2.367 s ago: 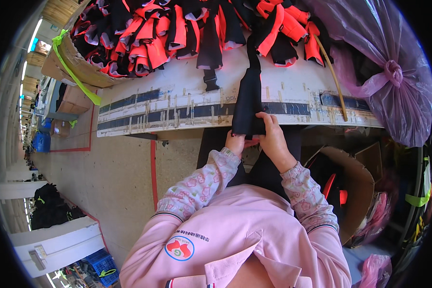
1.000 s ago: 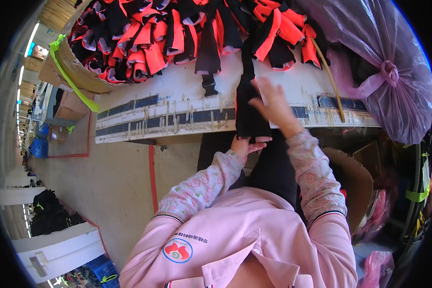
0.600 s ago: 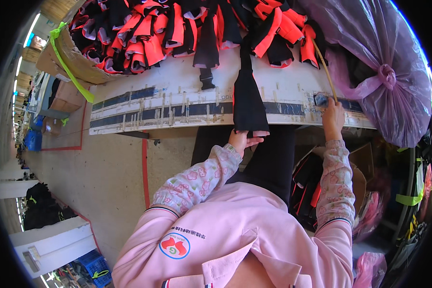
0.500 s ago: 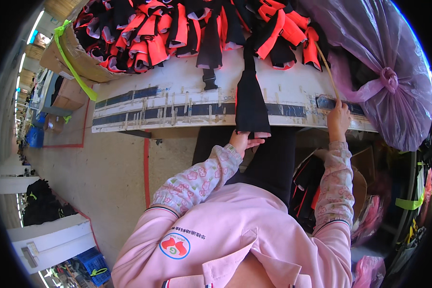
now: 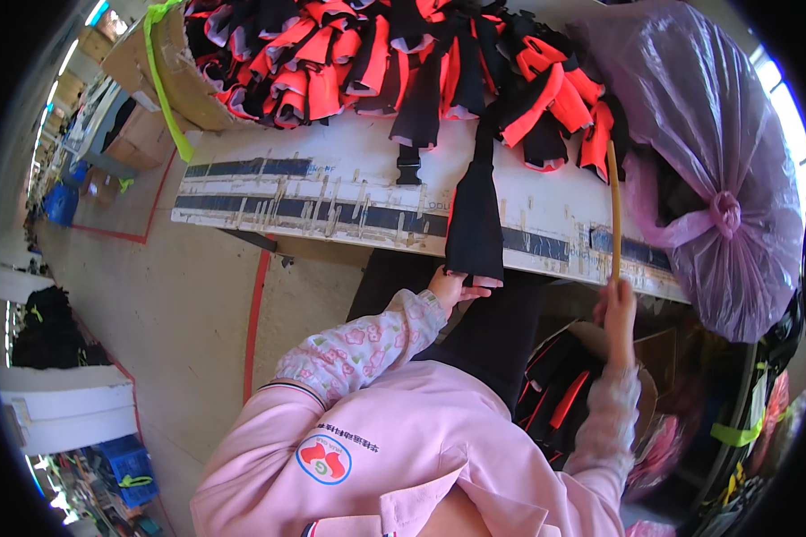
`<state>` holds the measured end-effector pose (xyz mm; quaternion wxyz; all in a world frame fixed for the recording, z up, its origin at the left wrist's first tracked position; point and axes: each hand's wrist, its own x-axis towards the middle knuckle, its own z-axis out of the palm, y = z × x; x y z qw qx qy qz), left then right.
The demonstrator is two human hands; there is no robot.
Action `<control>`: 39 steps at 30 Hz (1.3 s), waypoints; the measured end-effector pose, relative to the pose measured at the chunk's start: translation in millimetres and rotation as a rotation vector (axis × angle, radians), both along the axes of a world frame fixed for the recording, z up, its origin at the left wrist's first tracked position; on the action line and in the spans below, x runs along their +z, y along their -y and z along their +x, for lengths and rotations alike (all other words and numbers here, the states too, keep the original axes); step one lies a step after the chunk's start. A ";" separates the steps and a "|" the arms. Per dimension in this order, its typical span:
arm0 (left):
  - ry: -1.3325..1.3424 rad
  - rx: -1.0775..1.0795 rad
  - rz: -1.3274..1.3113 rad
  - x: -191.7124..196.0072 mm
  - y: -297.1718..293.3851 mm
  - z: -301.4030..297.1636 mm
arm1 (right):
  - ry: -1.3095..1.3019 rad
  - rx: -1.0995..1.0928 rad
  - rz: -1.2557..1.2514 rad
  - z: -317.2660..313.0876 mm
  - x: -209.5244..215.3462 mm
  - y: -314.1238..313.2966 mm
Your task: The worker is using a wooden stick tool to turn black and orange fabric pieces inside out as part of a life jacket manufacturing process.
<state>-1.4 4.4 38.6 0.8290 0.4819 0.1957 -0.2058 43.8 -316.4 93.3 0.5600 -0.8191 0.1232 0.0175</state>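
So the white surface (image 5: 349, 192) is pretty crowded; a big heap of black and orange fabric pieces (image 5: 367, 54) fills the back, a tied purple plastic bag (image 5: 698, 152) sits at the right end, a cardboard box (image 5: 175, 76) on the left; the long black fabric piece (image 5: 475, 224) hangs flat over the front edge, narrow up top, wider at the bottom; left hand (image 5: 452, 288) pinches its lower end; right hand (image 5: 618, 311) has a closed grip on a thin yellowish stick (image 5: 614, 210) lying across the surface beside the bag.
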 end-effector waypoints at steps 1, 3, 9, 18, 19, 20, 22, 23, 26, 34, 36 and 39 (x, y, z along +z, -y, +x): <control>-0.001 0.020 -0.006 5.0 -0.6 -0.7 | 0.020 0.095 0.067 -28.7 15.1 -13.2; 0.012 -0.026 0.026 13.2 1.9 -0.3 | -0.006 0.234 0.098 -87.2 15.0 -11.9; 0.043 0.150 -0.071 6.2 11.2 0.0 | -0.489 0.456 0.092 -191.7 13.1 -3.6; 0.072 0.189 0.006 13.8 22.3 -6.1 | -0.687 0.453 0.221 -148.2 25.5 -70.3; 0.070 0.194 0.007 6.1 23.3 -5.7 | -0.631 0.457 0.172 -139.1 25.2 -81.9; 0.056 0.197 0.022 -6.9 22.9 -4.7 | -0.575 0.463 0.120 -129.0 25.2 -94.1; 0.036 0.196 0.038 -15.7 26.3 -5.1 | -0.546 0.448 0.132 -110.0 15.1 -114.4; 0.058 0.160 0.099 -14.3 27.0 -5.6 | -0.549 0.449 0.132 -99.7 11.4 -123.7; 0.094 0.150 0.119 -5.9 29.3 -6.4 | -0.625 0.442 0.416 -75.7 -3.2 -146.3; 0.142 0.126 0.103 -29.5 23.6 -0.3 | -0.828 0.495 1.097 -63.2 -19.3 -163.6; 0.094 0.126 0.038 -27.2 22.2 0.3 | -0.764 0.469 0.977 -65.2 -10.4 -157.7; 0.115 0.175 -0.028 -12.3 25.9 -3.2 | -0.674 0.453 0.741 -87.4 13.5 -146.1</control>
